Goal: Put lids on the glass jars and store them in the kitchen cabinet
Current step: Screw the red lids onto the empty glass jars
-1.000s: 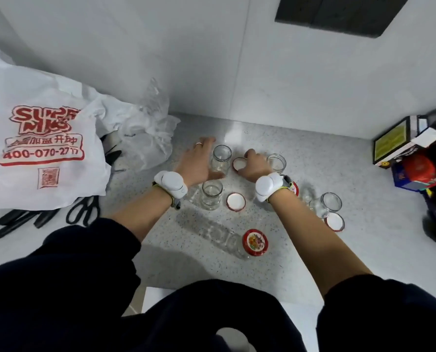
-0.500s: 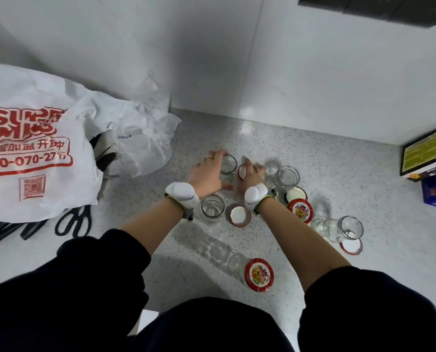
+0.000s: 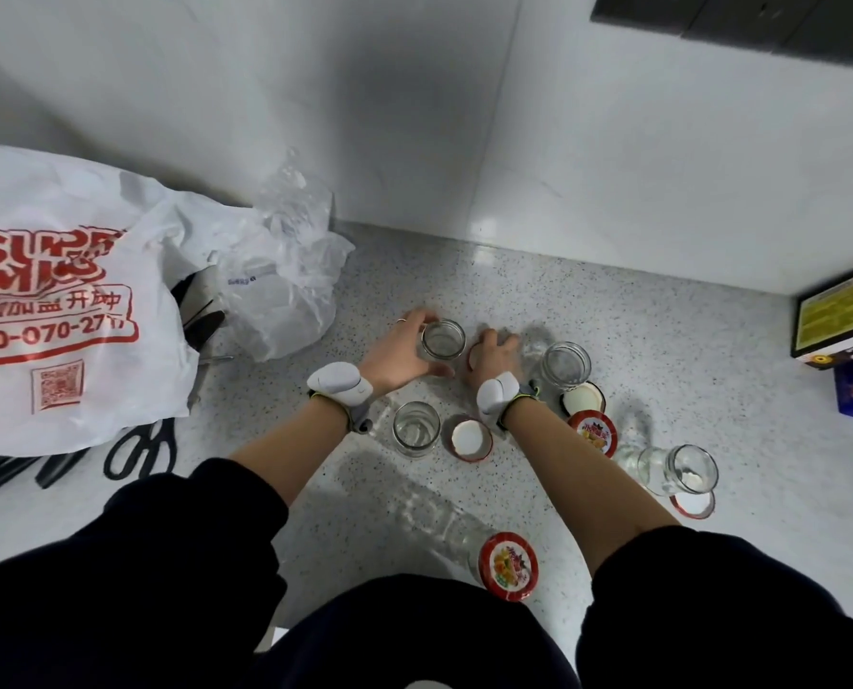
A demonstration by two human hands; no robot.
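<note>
Several open glass jars and red-rimmed lids stand on the speckled counter (image 3: 638, 330). My left hand (image 3: 397, 353) wraps around the far open jar (image 3: 443, 339). Just right of it, my right hand (image 3: 495, 351) rests over a lid (image 3: 474, 354) and grips it; only the lid's left edge shows. A second open jar (image 3: 416, 428) stands nearer me, with an upturned lid (image 3: 467, 437) beside it. Another open jar (image 3: 565, 364) stands at the right, two lids (image 3: 594, 432) below it. A jar (image 3: 678, 470) lies tilted at far right. One lidded jar (image 3: 506, 565) stands closest to me.
A white shopping bag with red print (image 3: 61, 335) and crumpled clear plastic (image 3: 285, 285) fill the left of the counter. Black scissors (image 3: 138, 452) lie below the bag. Boxes (image 3: 842, 330) stand at the right edge. White walls meet in a corner behind the jars.
My right hand has shifted left from the right-hand jar to the lid beside the far jar. My left hand stays on the far jar. The camera has tilted slightly.
</note>
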